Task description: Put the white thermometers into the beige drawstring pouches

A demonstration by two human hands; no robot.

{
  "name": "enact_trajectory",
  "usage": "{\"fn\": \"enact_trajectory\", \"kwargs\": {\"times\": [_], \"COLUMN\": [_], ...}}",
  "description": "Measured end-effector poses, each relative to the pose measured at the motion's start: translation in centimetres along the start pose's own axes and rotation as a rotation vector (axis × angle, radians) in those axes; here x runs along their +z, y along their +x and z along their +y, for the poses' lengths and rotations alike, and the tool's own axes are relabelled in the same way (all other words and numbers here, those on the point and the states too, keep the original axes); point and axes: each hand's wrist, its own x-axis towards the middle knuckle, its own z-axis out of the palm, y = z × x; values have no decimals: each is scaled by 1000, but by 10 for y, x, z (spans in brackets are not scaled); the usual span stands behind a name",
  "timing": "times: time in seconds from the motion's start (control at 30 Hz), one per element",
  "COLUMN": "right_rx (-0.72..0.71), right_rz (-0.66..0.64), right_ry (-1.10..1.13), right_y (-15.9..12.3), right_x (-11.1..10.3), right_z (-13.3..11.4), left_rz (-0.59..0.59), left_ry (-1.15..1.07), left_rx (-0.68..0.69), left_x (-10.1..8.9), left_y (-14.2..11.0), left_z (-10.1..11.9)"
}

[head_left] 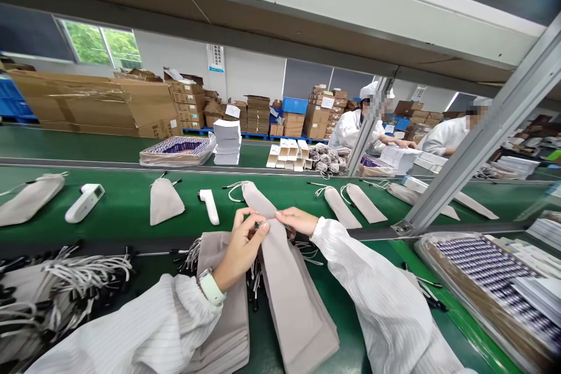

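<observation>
My left hand point(243, 243), with a pale watch band at its wrist, is closed, thumb and fingers pinching the end of a grey drawstring pouch. My right hand point(298, 221) grips a pouch edge close beside it. A grey pouch point(258, 198) reaches from between the hands onto the green belt, its cords at the far end. Below the hands lies a stack of grey pouches point(291, 298); whether the top one joins the held pouch I cannot tell. Left of it is another pouch stack point(223, 310), partly hidden by my left arm.
White handheld thermometers point(209, 207) and more pouches point(166, 201) lie along the belt point(123, 187). Corded pouches heap up at left point(65, 286). A battery tray point(486, 263) stands at right, by a slanted metal post point(477, 134). Two co-workers point(350, 128) sit across.
</observation>
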Motion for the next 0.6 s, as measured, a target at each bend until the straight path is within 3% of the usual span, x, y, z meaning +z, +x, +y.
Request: {"fn": "enact_trajectory", "kwargs": {"times": [0.07,0.1,0.17,0.23,0.3,0.33,0.4,0.53,0.6], "right_rx": [91,82,-44,-175,-199,-184,-158,-234,-306], "right_rz": [-9,73,422,801,944,921,684,-178,-391], "right_ry": [-114,-160,-247,-357,-439,-437,-317,-1,42], "right_y": [-1,-1,-5,-12,-20,-24,-28,-22,-15], "right_x": [-1,-3,-13,-28,-43,-47,-45,2,24], "right_z": [-1,-2,-5,-8,-10,-11,-14,-21,-23], "left_rz": [-3,0,-17,-172,-472,-556,-537,-201,-114], "left_ry": [49,83,134,96,-63,-169,-355,-497,-438], "left_rx": [-7,-12,-67,-233,-462,-527,-535,-339,-263], "left_x": [-2,-3,-8,-15,-26,-31,-38,-38,-32], "left_y": [2,3,3,0,-4,-6,-8,-2,2], "left_z": [2,5,18,39,63,73,86,80,71]}}
